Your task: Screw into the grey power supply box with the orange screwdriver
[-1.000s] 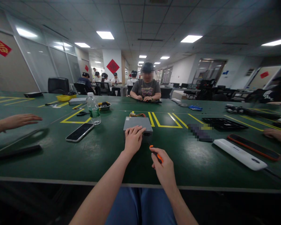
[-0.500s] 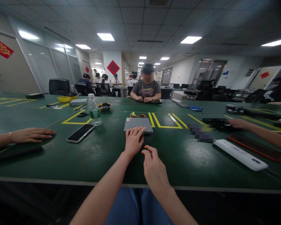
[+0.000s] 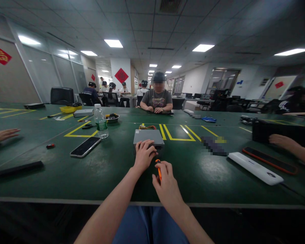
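Observation:
A flat grey metal box (image 3: 148, 136) lies on the green table (image 3: 96, 173) straight in front of me, with coloured wires at its far edge. My left hand (image 3: 143, 156) rests on the box's near edge, fingers curled over it. My right hand (image 3: 166, 184) sits just right of it, closed around an orange-handled screwdriver (image 3: 158, 171) that points toward the box's near side.
A phone (image 3: 85, 146) and a water bottle (image 3: 101, 121) lie to the left, a black bar (image 3: 15, 168) nearer the edge. A white slab (image 3: 254, 167) and an orange-edged phone (image 3: 268, 160) lie right. Other people's hands (image 3: 282, 141) reach in; a person (image 3: 157, 97) sits opposite.
My right hand has brought the screwdriver in beside my left hand at the box. The hand at the far left has pulled back; the one at the right now holds a black tray.

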`<action>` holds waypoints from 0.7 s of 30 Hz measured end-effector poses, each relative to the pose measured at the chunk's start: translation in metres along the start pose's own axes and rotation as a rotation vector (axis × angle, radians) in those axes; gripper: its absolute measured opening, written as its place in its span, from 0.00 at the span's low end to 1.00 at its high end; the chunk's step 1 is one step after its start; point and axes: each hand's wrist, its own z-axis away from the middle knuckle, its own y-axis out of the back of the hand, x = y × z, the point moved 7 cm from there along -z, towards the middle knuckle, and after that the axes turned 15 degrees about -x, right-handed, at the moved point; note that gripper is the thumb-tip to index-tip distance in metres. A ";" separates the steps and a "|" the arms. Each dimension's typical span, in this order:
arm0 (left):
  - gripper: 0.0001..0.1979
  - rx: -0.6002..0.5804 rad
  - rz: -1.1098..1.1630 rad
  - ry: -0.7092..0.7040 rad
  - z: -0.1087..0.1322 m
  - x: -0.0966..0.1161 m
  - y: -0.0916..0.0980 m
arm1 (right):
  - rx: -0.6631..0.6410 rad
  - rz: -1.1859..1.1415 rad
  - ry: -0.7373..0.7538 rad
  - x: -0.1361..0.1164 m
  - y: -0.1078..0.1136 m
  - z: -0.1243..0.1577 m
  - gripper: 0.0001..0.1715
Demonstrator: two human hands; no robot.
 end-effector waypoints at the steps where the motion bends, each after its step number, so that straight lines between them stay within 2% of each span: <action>1: 0.02 0.001 0.005 0.003 0.000 -0.001 0.000 | 0.009 0.023 0.020 -0.002 0.000 0.002 0.12; 6: 0.03 -0.008 0.036 0.010 -0.002 -0.004 0.000 | 0.055 0.287 0.267 -0.020 0.002 0.014 0.21; 8: 0.04 -0.010 0.042 -0.001 -0.002 -0.003 0.000 | 0.056 0.351 0.305 -0.021 0.002 0.015 0.21; 10: 0.07 -0.006 0.045 -0.005 -0.002 -0.002 0.002 | 0.058 0.412 0.279 -0.018 0.002 0.012 0.18; 14: 0.21 0.007 0.046 0.017 -0.001 0.000 0.006 | 0.065 0.556 0.128 -0.009 0.004 0.002 0.13; 16: 0.23 0.000 0.031 0.019 -0.002 0.002 0.007 | 0.057 0.578 0.092 -0.008 0.004 0.000 0.12; 21: 0.23 0.000 -0.003 0.046 -0.003 0.001 0.005 | 0.131 0.457 0.169 -0.017 0.003 0.004 0.15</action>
